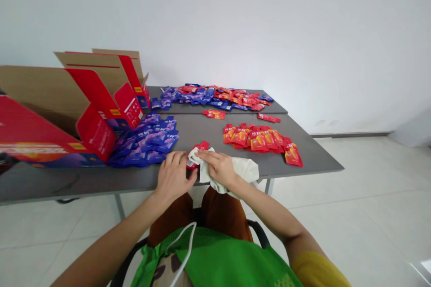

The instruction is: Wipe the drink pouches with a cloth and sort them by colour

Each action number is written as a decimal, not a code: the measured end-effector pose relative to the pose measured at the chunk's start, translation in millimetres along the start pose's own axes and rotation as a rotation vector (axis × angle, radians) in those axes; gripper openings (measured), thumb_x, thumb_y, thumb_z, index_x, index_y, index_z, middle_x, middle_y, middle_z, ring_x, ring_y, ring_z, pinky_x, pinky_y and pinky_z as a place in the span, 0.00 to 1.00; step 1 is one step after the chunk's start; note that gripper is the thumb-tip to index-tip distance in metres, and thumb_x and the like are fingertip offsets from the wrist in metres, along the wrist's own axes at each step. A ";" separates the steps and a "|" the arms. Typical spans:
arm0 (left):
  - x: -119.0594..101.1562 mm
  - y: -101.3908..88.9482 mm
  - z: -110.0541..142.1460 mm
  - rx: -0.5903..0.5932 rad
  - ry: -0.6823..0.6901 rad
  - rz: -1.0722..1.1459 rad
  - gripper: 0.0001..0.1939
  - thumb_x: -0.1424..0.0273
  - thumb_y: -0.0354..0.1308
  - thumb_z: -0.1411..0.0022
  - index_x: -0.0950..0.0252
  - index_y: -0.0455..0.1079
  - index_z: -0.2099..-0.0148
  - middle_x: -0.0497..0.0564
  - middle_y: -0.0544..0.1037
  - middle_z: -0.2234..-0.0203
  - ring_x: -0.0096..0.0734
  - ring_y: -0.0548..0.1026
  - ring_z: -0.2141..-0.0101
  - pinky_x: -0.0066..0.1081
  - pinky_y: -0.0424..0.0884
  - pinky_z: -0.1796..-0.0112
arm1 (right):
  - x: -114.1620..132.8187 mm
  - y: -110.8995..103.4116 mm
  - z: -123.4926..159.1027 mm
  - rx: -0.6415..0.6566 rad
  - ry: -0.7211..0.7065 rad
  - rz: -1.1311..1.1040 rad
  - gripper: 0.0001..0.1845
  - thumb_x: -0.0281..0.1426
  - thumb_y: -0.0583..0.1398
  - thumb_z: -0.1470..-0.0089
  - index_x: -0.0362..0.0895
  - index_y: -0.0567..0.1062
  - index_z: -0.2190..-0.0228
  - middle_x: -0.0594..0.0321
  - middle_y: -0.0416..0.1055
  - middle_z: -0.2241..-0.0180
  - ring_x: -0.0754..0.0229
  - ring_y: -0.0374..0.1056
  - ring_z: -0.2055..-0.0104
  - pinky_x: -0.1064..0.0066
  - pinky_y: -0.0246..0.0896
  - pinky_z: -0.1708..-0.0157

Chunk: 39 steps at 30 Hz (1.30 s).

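My left hand (173,177) grips a red foil sachet (198,151) at the near edge of the grey table (198,132). The sachet's lower part is hidden by my fingers and a white cloth (235,170). My right hand (217,168) rests on that cloth, pinching it over the sachet. A heap of blue sachets (144,143) lies to the left of my hands. A group of red sachets (259,139) lies to the right. A mixed red and blue pile (212,97) covers the far table.
Open red-and-cardboard cartons (97,94) stand at the left end of the table, overhanging its edge. Two loose red sachets (213,114) lie near the seam between the tables. A white wall runs behind, a tiled floor lies right, and a green bag sits on my lap.
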State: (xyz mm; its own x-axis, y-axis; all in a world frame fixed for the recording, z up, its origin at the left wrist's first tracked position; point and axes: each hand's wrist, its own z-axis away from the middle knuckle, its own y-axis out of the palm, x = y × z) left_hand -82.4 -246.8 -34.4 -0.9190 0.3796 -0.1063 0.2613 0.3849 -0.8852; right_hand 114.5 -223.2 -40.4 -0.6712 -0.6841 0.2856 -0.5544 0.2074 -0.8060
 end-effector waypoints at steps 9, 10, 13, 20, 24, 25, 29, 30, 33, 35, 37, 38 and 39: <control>15.6 13.9 -45.2 0.276 0.015 -0.075 0.11 0.69 0.46 0.34 0.65 0.66 0.54 0.57 0.75 0.63 0.40 0.74 0.60 0.34 0.68 0.60 | 37.4 28.9 23.1 -0.119 0.147 0.063 0.28 0.21 0.51 0.45 0.48 0.68 0.44 0.62 0.71 0.47 0.61 0.69 0.53 0.69 0.60 0.58; 18.9 12.5 -52.6 0.283 -0.073 -0.068 0.12 0.69 0.46 0.34 0.67 0.65 0.52 0.57 0.76 0.65 0.39 0.75 0.62 0.33 0.68 0.62 | 38.6 31.1 22.7 -0.093 0.202 0.078 0.28 0.21 0.51 0.45 0.49 0.68 0.44 0.62 0.71 0.47 0.61 0.69 0.54 0.69 0.60 0.58; 22.3 8.7 -79.0 0.196 -0.355 0.052 0.14 0.71 0.45 0.34 0.68 0.61 0.48 0.55 0.76 0.70 0.38 0.77 0.67 0.32 0.69 0.65 | 42.2 36.3 19.7 -0.035 0.319 0.124 0.29 0.21 0.52 0.45 0.51 0.66 0.44 0.63 0.71 0.48 0.60 0.69 0.55 0.69 0.59 0.57; -36.5 22.2 -159.6 -0.049 -0.534 0.671 0.16 0.72 0.39 0.33 0.67 0.67 0.53 0.55 0.77 0.59 0.33 0.75 0.58 0.31 0.70 0.57 | 50.7 37.8 7.7 0.031 0.385 0.247 0.22 0.25 0.50 0.38 0.52 0.65 0.44 0.60 0.71 0.53 0.58 0.67 0.56 0.66 0.60 0.59; -94.3 41.1 -194.1 0.054 -0.470 0.784 0.17 0.75 0.39 0.34 0.69 0.69 0.54 0.57 0.77 0.56 0.34 0.74 0.54 0.32 0.69 0.54 | 49.5 38.6 -0.3 0.103 0.343 0.305 0.12 0.27 0.52 0.38 0.46 0.72 0.55 0.56 0.72 0.60 0.54 0.66 0.59 0.64 0.62 0.62; -106.7 47.8 -198.0 0.098 -0.449 0.775 0.17 0.75 0.39 0.34 0.69 0.69 0.53 0.58 0.77 0.54 0.35 0.74 0.53 0.33 0.68 0.53 | 48.6 39.8 -1.1 0.117 0.333 0.311 0.11 0.27 0.52 0.38 0.45 0.73 0.58 0.56 0.71 0.61 0.53 0.66 0.59 0.63 0.63 0.63; -134.8 77.3 -196.9 0.342 -0.283 0.756 0.18 0.72 0.40 0.33 0.68 0.68 0.49 0.56 0.78 0.57 0.34 0.77 0.59 0.32 0.70 0.57 | 44.6 46.3 -0.6 0.127 0.325 0.300 0.09 0.27 0.54 0.39 0.43 0.75 0.65 0.53 0.71 0.65 0.52 0.66 0.60 0.62 0.63 0.64; -135.9 83.0 -194.4 0.402 -0.206 0.744 0.18 0.71 0.40 0.33 0.67 0.67 0.48 0.55 0.79 0.59 0.33 0.78 0.63 0.32 0.71 0.59 | 43.9 47.3 -0.2 0.126 0.330 0.295 0.09 0.27 0.54 0.39 0.42 0.75 0.65 0.53 0.71 0.65 0.52 0.66 0.60 0.62 0.64 0.63; -128.7 90.6 -188.7 0.444 0.065 0.582 0.18 0.66 0.46 0.35 0.64 0.66 0.46 0.54 0.80 0.61 0.37 0.78 0.63 0.35 0.71 0.59 | 43.8 46.9 -0.7 0.140 0.332 0.273 0.09 0.27 0.54 0.40 0.41 0.76 0.65 0.52 0.72 0.64 0.51 0.66 0.59 0.61 0.64 0.63; -119.6 88.0 -188.9 0.402 0.220 0.406 0.19 0.64 0.50 0.37 0.61 0.68 0.45 0.55 0.79 0.58 0.42 0.77 0.58 0.37 0.70 0.56 | 45.0 44.1 -2.2 0.146 0.333 0.264 0.09 0.26 0.54 0.40 0.42 0.75 0.64 0.52 0.71 0.63 0.51 0.66 0.59 0.61 0.64 0.63; -110.5 82.5 -192.3 0.406 0.329 0.259 0.21 0.66 0.51 0.39 0.58 0.69 0.44 0.55 0.79 0.55 0.44 0.76 0.55 0.38 0.69 0.54 | 46.5 40.7 -3.7 0.130 0.339 0.267 0.09 0.27 0.54 0.39 0.42 0.74 0.62 0.53 0.71 0.62 0.52 0.66 0.59 0.61 0.65 0.63; -106.5 79.5 -194.6 0.430 0.368 0.210 0.22 0.68 0.50 0.39 0.56 0.69 0.43 0.54 0.78 0.54 0.44 0.76 0.54 0.38 0.69 0.54 | 47.1 39.3 -4.2 0.116 0.342 0.269 0.09 0.27 0.54 0.39 0.43 0.74 0.61 0.54 0.71 0.62 0.52 0.65 0.60 0.61 0.65 0.63; -102.9 76.9 -196.9 0.458 0.403 0.176 0.24 0.70 0.50 0.40 0.55 0.68 0.42 0.54 0.78 0.53 0.44 0.75 0.53 0.37 0.69 0.53 | 47.6 38.1 -4.5 0.101 0.343 0.271 0.09 0.27 0.53 0.39 0.44 0.73 0.60 0.54 0.71 0.62 0.52 0.65 0.60 0.61 0.65 0.63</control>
State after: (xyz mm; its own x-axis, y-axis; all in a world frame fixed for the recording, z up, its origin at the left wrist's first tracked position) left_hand 90.4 -90.6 -2.3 -0.6670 0.7259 -0.1679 0.1636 -0.0771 -0.9835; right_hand 59.2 -244.8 -55.2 -0.9194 -0.3397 0.1983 -0.2963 0.2666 -0.9171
